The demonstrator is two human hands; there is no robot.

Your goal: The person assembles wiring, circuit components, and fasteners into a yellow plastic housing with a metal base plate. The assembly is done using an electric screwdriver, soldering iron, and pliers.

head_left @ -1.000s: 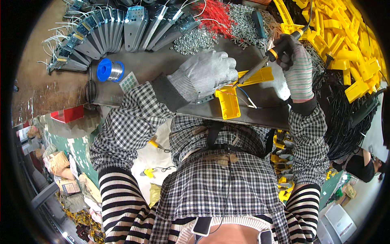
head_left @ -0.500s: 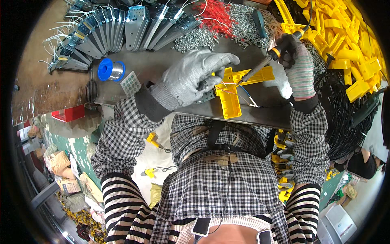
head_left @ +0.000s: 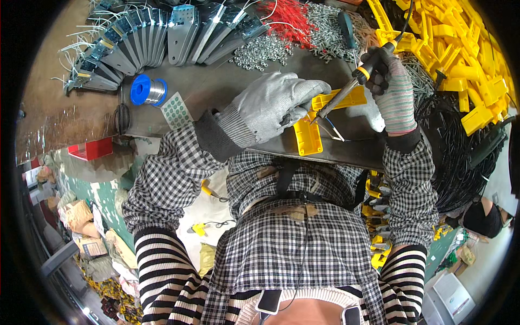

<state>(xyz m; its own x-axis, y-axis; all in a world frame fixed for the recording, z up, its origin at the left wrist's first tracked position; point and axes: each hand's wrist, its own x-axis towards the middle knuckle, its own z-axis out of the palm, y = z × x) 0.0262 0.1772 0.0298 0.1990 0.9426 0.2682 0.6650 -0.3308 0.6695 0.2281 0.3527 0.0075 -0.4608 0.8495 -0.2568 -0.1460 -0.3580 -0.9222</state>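
Note:
My right hand, in a striped grey glove, is closed around a soldering iron. Its tip points down-left into the yellow plastic housing, a T-shaped shell lying near the table's front edge. My left hand, in a grey coated glove, reaches over the housing's left part with its fingers drawn together. What the fingertips pinch is hidden behind the glove. Thin wires with a white and a blue strand come out of the housing beside the iron's tip.
A blue solder spool and a sheet of green round stickers lie left. Grey metal brackets with white ties stand behind. Nuts, screws, red pieces, a screwdriver, yellow housings and black cables sit around.
My left hand has moved right over the housing, and its fingers have drawn together. The soldering iron has shifted slightly down-left with my right hand.

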